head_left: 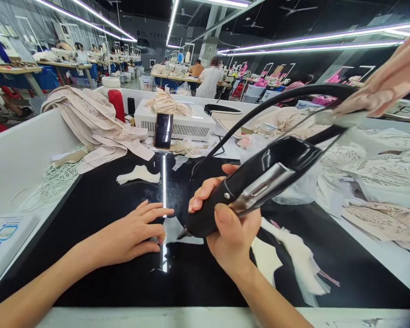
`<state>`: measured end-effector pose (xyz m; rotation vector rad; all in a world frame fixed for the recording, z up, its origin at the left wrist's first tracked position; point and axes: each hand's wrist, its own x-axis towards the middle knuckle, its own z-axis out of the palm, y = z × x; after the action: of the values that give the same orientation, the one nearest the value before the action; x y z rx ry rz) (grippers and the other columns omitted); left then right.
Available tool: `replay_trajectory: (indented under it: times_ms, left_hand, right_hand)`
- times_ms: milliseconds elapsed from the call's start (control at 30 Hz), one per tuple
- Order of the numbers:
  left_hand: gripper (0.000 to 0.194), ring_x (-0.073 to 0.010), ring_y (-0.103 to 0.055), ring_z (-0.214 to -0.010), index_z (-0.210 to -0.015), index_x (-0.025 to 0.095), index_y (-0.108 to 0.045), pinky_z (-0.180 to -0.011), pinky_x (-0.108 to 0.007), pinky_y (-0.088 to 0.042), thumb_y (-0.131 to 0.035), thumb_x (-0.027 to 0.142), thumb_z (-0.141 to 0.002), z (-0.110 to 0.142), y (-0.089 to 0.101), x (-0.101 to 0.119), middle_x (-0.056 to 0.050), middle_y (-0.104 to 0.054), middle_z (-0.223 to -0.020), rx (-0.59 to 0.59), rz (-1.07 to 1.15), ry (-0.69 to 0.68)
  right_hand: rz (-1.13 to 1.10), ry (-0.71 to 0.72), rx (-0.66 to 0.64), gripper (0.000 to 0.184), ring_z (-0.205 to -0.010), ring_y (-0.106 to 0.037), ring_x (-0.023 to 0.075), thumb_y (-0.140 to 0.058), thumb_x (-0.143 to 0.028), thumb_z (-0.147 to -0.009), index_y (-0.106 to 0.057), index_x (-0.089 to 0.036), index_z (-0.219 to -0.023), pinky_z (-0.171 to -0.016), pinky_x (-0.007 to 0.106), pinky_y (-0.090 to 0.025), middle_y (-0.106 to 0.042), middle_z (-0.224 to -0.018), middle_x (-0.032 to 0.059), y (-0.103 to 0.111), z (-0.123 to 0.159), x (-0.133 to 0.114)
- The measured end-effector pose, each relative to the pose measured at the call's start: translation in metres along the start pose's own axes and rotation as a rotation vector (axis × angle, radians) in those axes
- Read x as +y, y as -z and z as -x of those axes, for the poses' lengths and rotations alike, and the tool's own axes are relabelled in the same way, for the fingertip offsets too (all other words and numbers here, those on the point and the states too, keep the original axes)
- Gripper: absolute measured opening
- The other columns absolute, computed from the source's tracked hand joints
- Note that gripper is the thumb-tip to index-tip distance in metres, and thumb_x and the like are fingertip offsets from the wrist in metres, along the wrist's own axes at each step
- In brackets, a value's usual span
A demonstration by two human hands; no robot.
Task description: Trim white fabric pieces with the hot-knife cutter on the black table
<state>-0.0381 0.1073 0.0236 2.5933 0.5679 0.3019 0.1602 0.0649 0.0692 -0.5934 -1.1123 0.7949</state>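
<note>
My right hand grips a black handheld cutting tool with a metal trigger lever and a thick black cable. Its tip points down at a small pale fabric piece on the glossy black worktop. My left hand lies flat with fingers stretched out, pressing that piece down just left of the tip. More pale cut pieces lie to the right of my right wrist.
A white machine box with a phone leaning on it stands at the back. Beige fabric stacks lie back left, lace pieces at right. A red cone and white cord sit left. People work at far tables.
</note>
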Motion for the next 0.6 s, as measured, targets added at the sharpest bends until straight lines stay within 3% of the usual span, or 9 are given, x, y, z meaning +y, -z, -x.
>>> replay_trajectory:
  times_ms: [133,233,367,433,600]
  left_hand:
    - [0.016,-0.0266,-0.028,-0.148,-0.093,0.025,-0.064,-0.120,-0.060,-0.021,-0.051,0.018,-0.099,0.005,0.009,-0.012,0.000,-0.043,-0.154,0.018,-0.121,-0.002]
    - [0.026,-0.0293,-0.027,-0.147,-0.102,0.026,-0.065,-0.119,-0.065,-0.018,-0.045,0.011,-0.098,0.006,0.011,-0.020,-0.001,-0.043,-0.154,0.160,-0.271,0.071]
    - [0.022,-0.0250,-0.050,-0.128,-0.114,0.023,-0.063,-0.112,-0.050,-0.039,-0.047,0.018,-0.100,0.002,0.002,-0.011,-0.008,-0.057,-0.133,0.286,-0.211,0.120]
    - [0.022,-0.0235,-0.055,-0.118,-0.119,0.022,-0.061,-0.104,-0.043,-0.048,-0.055,0.025,-0.098,0.000,-0.007,0.001,-0.009,-0.059,-0.125,0.268,-0.105,0.143]
    - [0.054,-0.0270,-0.049,-0.124,-0.133,0.024,-0.053,-0.108,-0.047,-0.046,-0.076,0.031,-0.084,-0.005,-0.026,0.025,-0.008,-0.052,-0.136,0.144,0.019,0.241]
  right_hand:
    - [0.047,0.020,0.031,0.040,-0.066,-0.060,0.0123,-0.074,-0.033,-0.086,-0.053,-0.028,-0.120,-0.061,0.029,-0.053,-0.061,-0.086,-0.0027,0.013,-0.003,-0.002]
    - [0.030,0.026,0.014,0.042,-0.065,-0.061,0.0122,-0.074,-0.031,-0.087,-0.053,-0.028,-0.122,-0.061,0.029,-0.053,-0.062,-0.087,-0.0024,0.014,0.001,-0.002]
    - [0.008,0.027,0.016,0.043,-0.064,-0.060,0.0117,-0.075,-0.033,-0.085,-0.052,-0.028,-0.120,-0.060,0.027,-0.053,-0.062,-0.085,-0.0028,0.005,0.004,-0.001]
    - [-0.003,0.033,0.032,0.039,-0.064,-0.060,0.0111,-0.076,-0.034,-0.084,-0.052,-0.028,-0.115,-0.060,0.026,-0.053,-0.062,-0.084,-0.0036,0.000,0.003,0.001]
    - [-0.004,0.042,0.041,0.032,-0.064,-0.060,0.0102,-0.074,-0.031,-0.085,-0.050,-0.027,-0.105,-0.060,0.024,-0.053,-0.062,-0.083,-0.0047,-0.005,-0.002,0.008]
